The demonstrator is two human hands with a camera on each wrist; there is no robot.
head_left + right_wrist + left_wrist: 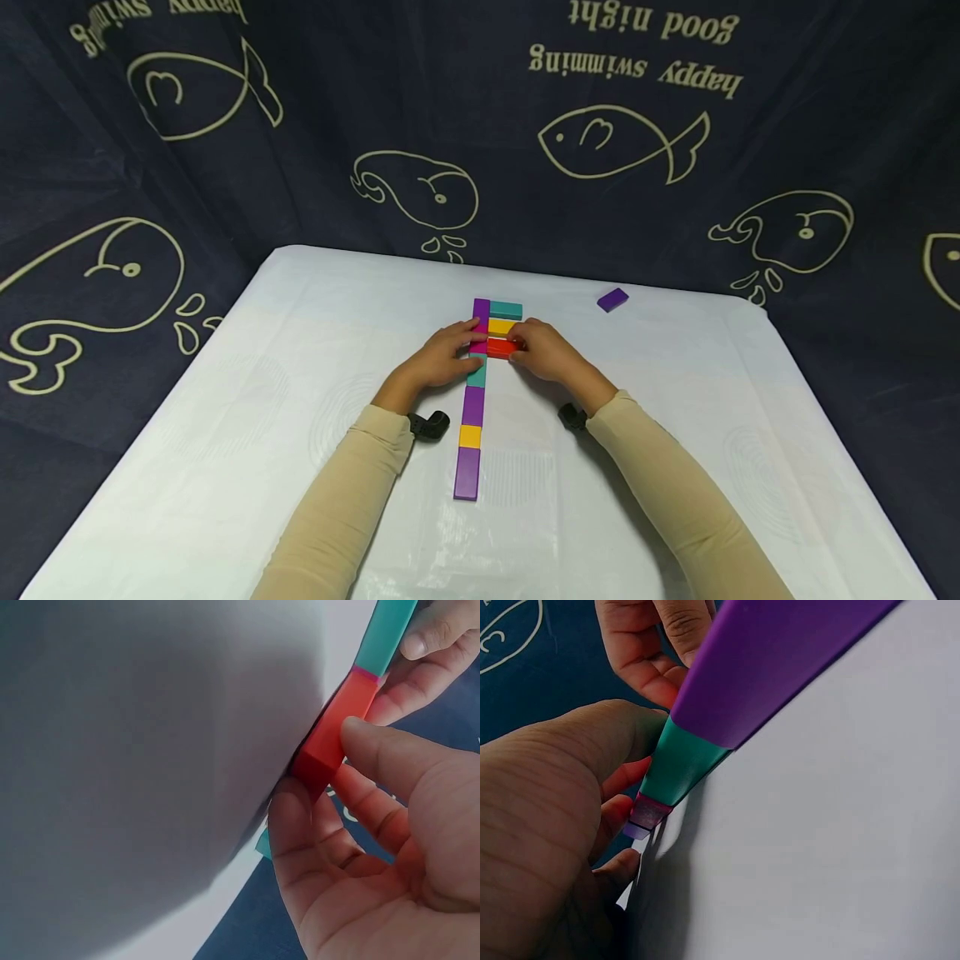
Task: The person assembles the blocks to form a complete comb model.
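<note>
L hand [442, 360] rests w/ fingers on the block column [473, 400], steadying the magenta/teal pieces just left of the grip. R hand [546, 350] pinches red block [501, 347] by its end, thumb & fingers clamped. Block looks light, rigid, smooth, prob slippery; hold short ends. Long axis runs left-right, butting the column

L hand [442, 357] & R hand [546, 350] close together, fingers curled, both arms extended.
</note>
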